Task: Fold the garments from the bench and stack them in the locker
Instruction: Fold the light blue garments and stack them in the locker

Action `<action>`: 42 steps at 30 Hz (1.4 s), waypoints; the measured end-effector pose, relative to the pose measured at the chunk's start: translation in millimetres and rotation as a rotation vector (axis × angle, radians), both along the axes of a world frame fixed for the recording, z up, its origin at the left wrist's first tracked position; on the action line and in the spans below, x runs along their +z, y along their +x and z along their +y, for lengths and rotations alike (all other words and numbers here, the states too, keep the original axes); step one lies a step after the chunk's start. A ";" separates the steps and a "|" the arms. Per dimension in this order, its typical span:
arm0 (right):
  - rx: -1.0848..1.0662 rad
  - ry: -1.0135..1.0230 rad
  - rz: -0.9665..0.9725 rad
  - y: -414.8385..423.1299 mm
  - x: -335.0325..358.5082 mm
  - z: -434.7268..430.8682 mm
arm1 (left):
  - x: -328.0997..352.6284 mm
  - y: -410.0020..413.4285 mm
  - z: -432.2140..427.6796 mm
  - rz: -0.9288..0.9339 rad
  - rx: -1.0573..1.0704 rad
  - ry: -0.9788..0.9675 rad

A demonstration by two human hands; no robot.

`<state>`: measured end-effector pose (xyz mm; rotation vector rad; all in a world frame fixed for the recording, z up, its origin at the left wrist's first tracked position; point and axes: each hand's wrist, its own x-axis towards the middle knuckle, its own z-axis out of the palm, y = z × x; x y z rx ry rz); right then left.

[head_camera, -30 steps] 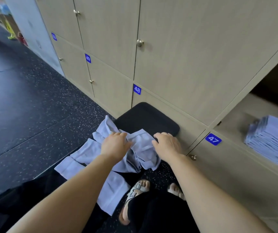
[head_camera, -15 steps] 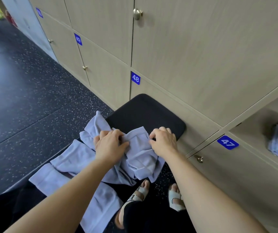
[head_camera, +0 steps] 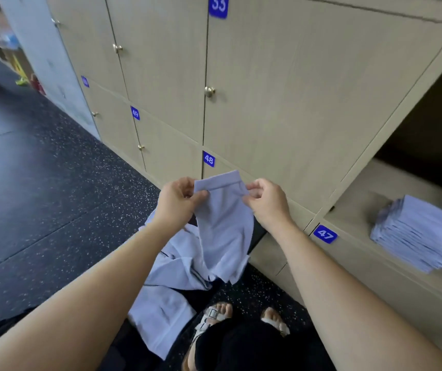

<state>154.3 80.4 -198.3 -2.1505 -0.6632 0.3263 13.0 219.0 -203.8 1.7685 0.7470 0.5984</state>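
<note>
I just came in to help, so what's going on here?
A person is holding up a pale lavender fabric garment, the left hand and right hand each pinching a top corner. More unfolded lavender garments lie heaped on the black padded bench below. A neat stack of folded lavender garments already sits in the open wooden locker on the right.
</note>
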 end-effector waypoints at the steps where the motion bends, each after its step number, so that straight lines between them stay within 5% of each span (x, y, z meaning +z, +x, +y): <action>1: -0.008 0.022 -0.011 -2.6 14.8 -3.1 | 15.5 -2.5 -2.3 -0.022 -0.013 0.018; 10: -0.019 0.328 -0.041 -22.1 157.0 -44.0 | 160.7 -16.7 -36.6 -0.256 -0.087 0.180; 19: 0.062 0.620 -0.002 -33.1 251.5 -100.5 | 259.5 -9.3 -73.8 -0.482 -0.232 0.100; 24: 0.236 0.456 0.163 -33.3 255.8 -130.8 | 302.5 -5.7 -93.2 -0.605 -0.343 0.140; 27: 0.172 0.578 0.144 -31.5 265.8 -133.1 | 321.9 -11.0 -102.6 -0.663 -0.438 0.168; 33: 0.245 0.554 -0.121 -33.8 312.5 -142.9 | 309.2 -15.8 -101.4 -0.355 -0.554 0.273; 42: 0.273 0.519 -0.093 -23.3 317.9 -155.1 | 306.1 -8.1 -96.2 -0.399 -0.483 0.040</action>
